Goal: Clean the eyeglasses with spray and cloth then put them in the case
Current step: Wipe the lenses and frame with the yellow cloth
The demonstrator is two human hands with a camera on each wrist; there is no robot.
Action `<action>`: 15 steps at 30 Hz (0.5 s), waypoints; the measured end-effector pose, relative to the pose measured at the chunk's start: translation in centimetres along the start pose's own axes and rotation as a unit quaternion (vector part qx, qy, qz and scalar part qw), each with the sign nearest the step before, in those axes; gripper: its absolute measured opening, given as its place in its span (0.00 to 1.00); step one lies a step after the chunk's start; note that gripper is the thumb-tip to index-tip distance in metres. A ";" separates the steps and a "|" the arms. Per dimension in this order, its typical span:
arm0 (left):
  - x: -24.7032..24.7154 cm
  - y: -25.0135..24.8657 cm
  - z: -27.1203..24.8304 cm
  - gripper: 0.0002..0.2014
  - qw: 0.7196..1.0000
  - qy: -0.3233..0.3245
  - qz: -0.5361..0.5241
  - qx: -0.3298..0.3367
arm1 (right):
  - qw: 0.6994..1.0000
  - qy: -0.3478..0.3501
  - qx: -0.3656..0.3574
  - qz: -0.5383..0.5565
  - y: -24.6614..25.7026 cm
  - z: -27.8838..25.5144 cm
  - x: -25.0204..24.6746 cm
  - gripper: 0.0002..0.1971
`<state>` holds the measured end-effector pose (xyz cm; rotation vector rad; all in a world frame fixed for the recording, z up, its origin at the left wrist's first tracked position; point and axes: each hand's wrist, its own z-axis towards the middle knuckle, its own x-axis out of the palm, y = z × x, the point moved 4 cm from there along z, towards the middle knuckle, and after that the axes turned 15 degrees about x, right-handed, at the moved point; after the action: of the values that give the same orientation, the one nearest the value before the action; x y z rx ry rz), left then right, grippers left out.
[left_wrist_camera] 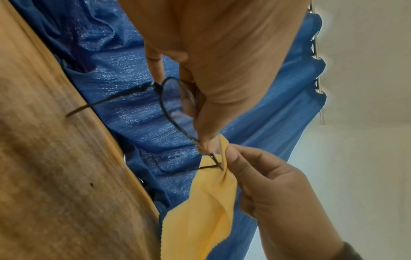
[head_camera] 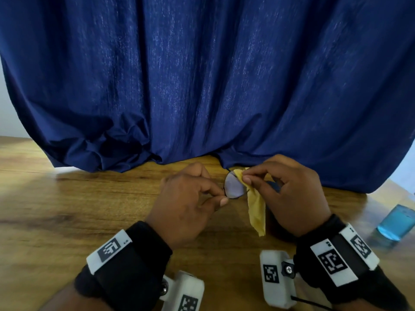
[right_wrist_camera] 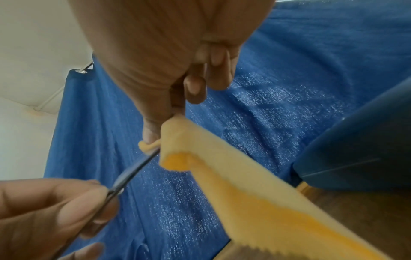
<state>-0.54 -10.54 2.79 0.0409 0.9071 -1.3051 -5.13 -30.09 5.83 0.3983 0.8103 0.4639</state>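
Thin black-framed eyeglasses (head_camera: 234,185) hang in the air above the wooden table (head_camera: 67,209). My left hand (head_camera: 190,198) pinches their frame at the near rim, seen as the eyeglasses (left_wrist_camera: 175,105) in the left wrist view, one temple arm sticking out left. My right hand (head_camera: 280,189) pinches a yellow cloth (head_camera: 257,212) over the lens's far right edge; the rest of the cloth (left_wrist_camera: 200,211) hangs down. The right wrist view shows the cloth (right_wrist_camera: 233,176) folded over the frame (right_wrist_camera: 133,172). A dark blue case (right_wrist_camera: 360,146) lies on the table at right.
A blue curtain (head_camera: 202,86) hangs behind the hands and bunches on the table. A clear bottle of blue liquid (head_camera: 397,223) stands near the table's right edge. Bare wood stretches to the left of my hands.
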 end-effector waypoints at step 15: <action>0.2 -0.4 0.1 0.02 0.999 0.034 0.021 0.018 | 1.000 0.000 0.020 -0.021 0.1 -0.1 0.2 0.05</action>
<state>-0.82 -10.85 2.89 0.1331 0.9352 -1.2871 -5.14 -29.84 5.69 0.4181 0.8270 0.4084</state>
